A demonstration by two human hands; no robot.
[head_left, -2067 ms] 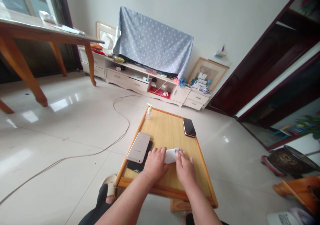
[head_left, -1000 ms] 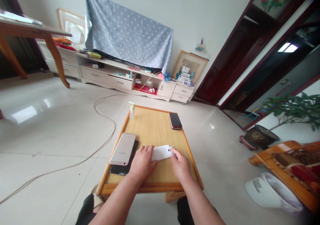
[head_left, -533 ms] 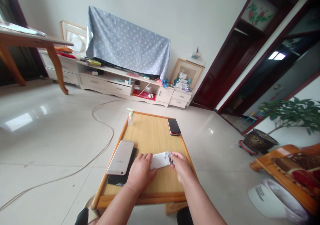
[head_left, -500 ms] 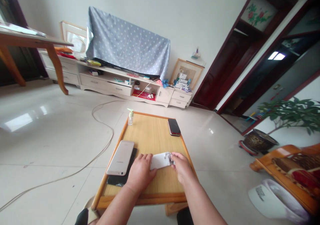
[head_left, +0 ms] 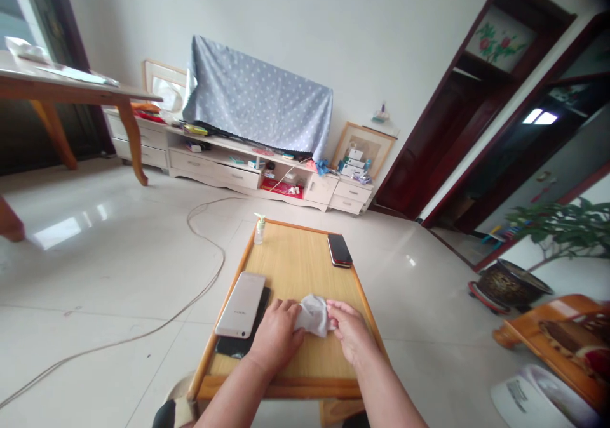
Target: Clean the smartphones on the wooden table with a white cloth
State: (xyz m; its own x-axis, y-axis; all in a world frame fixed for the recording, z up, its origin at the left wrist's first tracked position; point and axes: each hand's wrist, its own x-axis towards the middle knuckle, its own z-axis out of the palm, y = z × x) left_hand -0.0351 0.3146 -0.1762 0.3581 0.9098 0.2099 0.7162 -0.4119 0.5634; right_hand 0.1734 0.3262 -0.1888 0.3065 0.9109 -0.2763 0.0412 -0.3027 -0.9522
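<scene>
A pale, crumpled cloth lies between my hands over the small wooden table. It covers most of a white phone, of which little can be made out now. My left hand is closed on the phone's left end, fingers on the far side and thumb on the near side. With fingertips pinched together, my right hand grips the cloth's right edge. Just left of my left hand, a gold phone with its back up rests partly on a black phone.
On the wooden table, a clear pump bottle stands at the far left corner. Stacked dark phones lie by the right edge. A cable runs across the floor at left; a white bucket stands at right.
The cloth, bunched at the phone's right end before, is now spread over the phone and hides it. Both hands stay in nearly the same places, and the view has shifted slightly.
</scene>
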